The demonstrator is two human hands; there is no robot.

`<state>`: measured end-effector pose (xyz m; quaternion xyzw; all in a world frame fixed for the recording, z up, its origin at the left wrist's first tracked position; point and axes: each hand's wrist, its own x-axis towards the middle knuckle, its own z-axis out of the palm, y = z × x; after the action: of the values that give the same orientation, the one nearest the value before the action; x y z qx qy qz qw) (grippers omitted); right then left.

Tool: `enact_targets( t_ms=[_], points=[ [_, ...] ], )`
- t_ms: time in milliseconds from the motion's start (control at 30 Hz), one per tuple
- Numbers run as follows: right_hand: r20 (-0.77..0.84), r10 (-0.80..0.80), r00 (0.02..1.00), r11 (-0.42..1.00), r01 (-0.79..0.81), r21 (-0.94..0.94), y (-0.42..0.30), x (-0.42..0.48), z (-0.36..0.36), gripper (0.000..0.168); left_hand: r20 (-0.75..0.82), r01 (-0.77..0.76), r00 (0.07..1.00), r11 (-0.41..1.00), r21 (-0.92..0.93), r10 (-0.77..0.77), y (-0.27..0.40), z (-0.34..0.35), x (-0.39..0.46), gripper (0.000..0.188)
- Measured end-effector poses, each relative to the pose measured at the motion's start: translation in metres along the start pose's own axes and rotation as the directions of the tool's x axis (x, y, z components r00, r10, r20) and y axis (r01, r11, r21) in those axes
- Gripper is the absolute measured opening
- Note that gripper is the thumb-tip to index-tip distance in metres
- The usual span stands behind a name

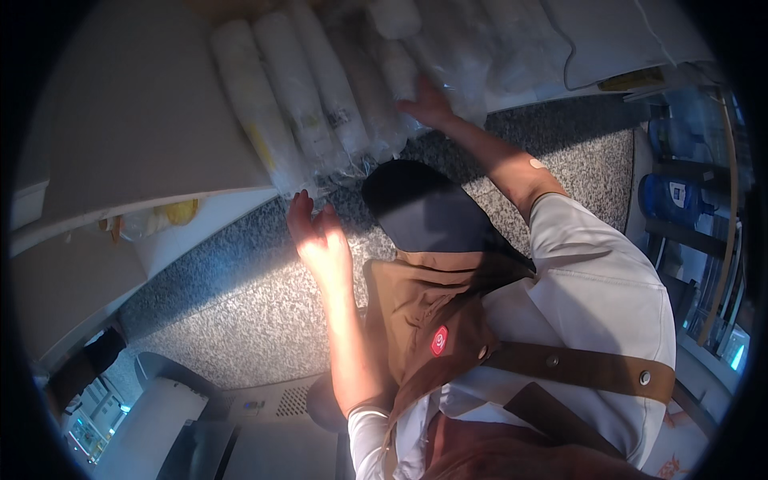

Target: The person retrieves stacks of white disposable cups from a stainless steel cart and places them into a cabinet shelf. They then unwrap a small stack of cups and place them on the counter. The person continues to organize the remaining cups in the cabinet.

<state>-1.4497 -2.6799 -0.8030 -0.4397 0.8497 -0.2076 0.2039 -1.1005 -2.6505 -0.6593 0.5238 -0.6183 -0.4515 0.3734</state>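
Several long white stacks in clear plastic sleeves (336,90), which look like stacked cups, lie side by side on a pale counter (144,120). Their near ends reach the counter's edge. My left hand (321,231) is in bright light at the end of the leftmost sleeve, fingers apart and nothing in it; whether its fingertips touch the plastic is unclear. My right hand (429,105) reaches over the sleeves further right, beside a shorter white stack (399,69). Its fingers are dim and blurred against the plastic, so a grip cannot be made out.
Below the counter's edge, a shelf holds yellow and clear plastic packages (174,213). A thin cable (570,54) runs over the counter at the right. Large blue water bottles (675,195) stand in a rack at the right. A grey machine with a vented panel (288,402) is at the bottom.
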Motion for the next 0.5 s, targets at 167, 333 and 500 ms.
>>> enact_targets(
  t_ms=[167,333,500],
  points=[
    [0.225,0.0,0.974,0.98,0.045,-0.195,-0.034,0.012,-0.032,0.103,-0.036,0.019,0.999,1.0,-0.003,-0.02,0.002,-0.005,-0.001,0.047],
    [-0.217,-0.099,0.971,0.995,0.09,-0.053,0.021,0.097,-0.06,0.095,-0.045,0.01,0.999,0.997,-0.078,-0.014,0.002,-0.006,0.001,0.048],
    [-0.284,-0.226,0.932,0.95,0.147,-0.275,-0.031,0.15,-0.075,0.093,-0.079,0.0,0.997,0.998,-0.069,-0.005,0.003,-0.017,0.0,0.049]
  ],
)
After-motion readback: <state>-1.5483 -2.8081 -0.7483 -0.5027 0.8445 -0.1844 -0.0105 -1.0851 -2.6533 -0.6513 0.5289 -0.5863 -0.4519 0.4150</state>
